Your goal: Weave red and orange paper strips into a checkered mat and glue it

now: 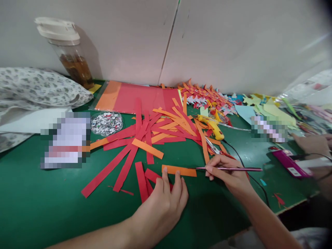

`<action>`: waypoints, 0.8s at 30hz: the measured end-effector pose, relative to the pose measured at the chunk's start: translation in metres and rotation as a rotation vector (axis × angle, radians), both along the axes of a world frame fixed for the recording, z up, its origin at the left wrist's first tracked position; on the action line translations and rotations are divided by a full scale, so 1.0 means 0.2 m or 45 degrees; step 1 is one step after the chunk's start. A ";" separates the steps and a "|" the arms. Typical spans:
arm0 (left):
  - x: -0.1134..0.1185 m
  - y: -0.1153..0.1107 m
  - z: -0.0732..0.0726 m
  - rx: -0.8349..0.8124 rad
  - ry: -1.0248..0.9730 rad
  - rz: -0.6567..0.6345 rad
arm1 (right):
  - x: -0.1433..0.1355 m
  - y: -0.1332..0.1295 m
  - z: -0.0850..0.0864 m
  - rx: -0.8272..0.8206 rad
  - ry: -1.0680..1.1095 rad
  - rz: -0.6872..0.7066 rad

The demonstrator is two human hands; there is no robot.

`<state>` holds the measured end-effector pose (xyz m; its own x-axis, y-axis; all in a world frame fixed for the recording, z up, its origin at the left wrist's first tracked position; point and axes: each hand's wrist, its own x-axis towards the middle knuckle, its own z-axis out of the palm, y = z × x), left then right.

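A short orange paper strip (pixel 190 171) lies flat on the green tabletop (pixel 64 214). My left hand (pixel 168 199) holds it down, fingers bent and fingertips pressed on its left half; the thumb is hidden. My right hand (pixel 229 173) pinches a slim purple stick (pixel 243 169) with a thin dark tip, lying almost level. That tip touches or hovers at the strip's right end; whether it is a pencil or a fine brush I cannot tell. Red paper strips (pixel 141 180) lie just beyond my left hand, partly covered by it. Scissors (pixel 214 147) with red handles rest behind my right hand.
Loose red and orange strips (pixel 145 133) pile up mid-table. A yellow glue gun (pixel 214 127) trails a black cord. Behind are folded paper pieces (pixel 204 95), googly eyes (pixel 107 123) and a tea bottle (pixel 76 65). A purple box (pixel 292 164) and another person's hand (pixel 315 145) are right.
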<state>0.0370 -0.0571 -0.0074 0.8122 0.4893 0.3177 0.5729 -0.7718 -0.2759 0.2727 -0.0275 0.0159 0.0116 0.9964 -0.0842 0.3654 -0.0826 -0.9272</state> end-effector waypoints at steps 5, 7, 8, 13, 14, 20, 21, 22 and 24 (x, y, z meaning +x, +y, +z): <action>0.00 0.00 0.00 0.015 0.011 -0.007 | -0.02 -0.02 0.03 0.001 -0.023 -0.106; 0.00 0.00 0.00 0.023 0.007 -0.003 | -0.02 -0.02 0.03 0.002 -0.028 -0.103; 0.00 0.00 -0.01 0.029 0.004 -0.002 | -0.02 -0.02 0.03 0.007 -0.027 -0.098; 0.00 0.00 0.00 0.034 -0.002 0.000 | 0.02 -0.02 -0.01 0.064 0.026 -0.041; 0.00 0.00 0.00 0.031 -0.002 -0.002 | 0.03 -0.02 -0.02 0.076 0.037 -0.032; 0.00 0.00 -0.01 0.011 -0.004 -0.006 | 0.05 -0.02 -0.05 0.117 0.069 0.034; 0.01 0.00 -0.01 0.010 -0.008 -0.007 | 0.05 -0.02 -0.05 0.120 0.065 0.038; 0.01 0.00 -0.01 0.010 -0.013 -0.007 | 0.05 -0.02 -0.05 0.121 0.058 0.038; 0.01 0.00 -0.01 0.007 -0.020 -0.004 | 0.05 -0.01 -0.05 0.133 0.045 0.034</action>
